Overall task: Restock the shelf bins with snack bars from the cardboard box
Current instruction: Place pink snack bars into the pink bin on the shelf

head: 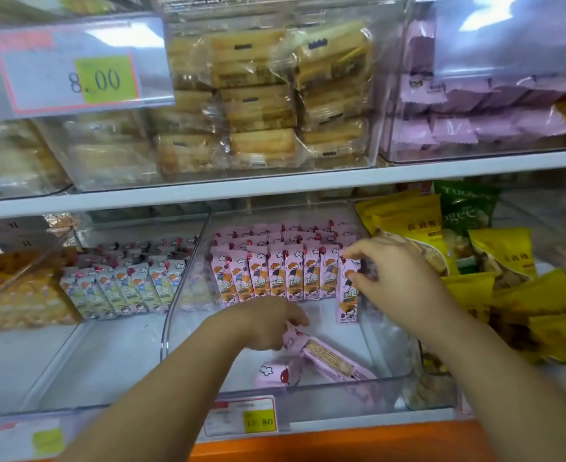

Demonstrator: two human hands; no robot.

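Note:
A clear plastic bin (308,386) on the lower shelf holds pink snack bars. Several stand upright in rows (268,278) at the back. My right hand (388,271) pinches one upright pink bar (347,295) at the right end of the front row. My left hand (265,323) reaches into the bin and holds the end of a pink bar lying flat (328,356) on the bin floor. Another pink bar (275,375) lies loose near the bin's front wall. The cardboard box is out of view.
A neighbouring clear bin to the left holds white bars of the same kind (125,288). Yellow and green snack bags (495,261) fill the space to the right. The upper shelf carries bins of wrapped pastries (261,105) and pink packets (468,125). A price tag (241,418) hangs on the bin's front.

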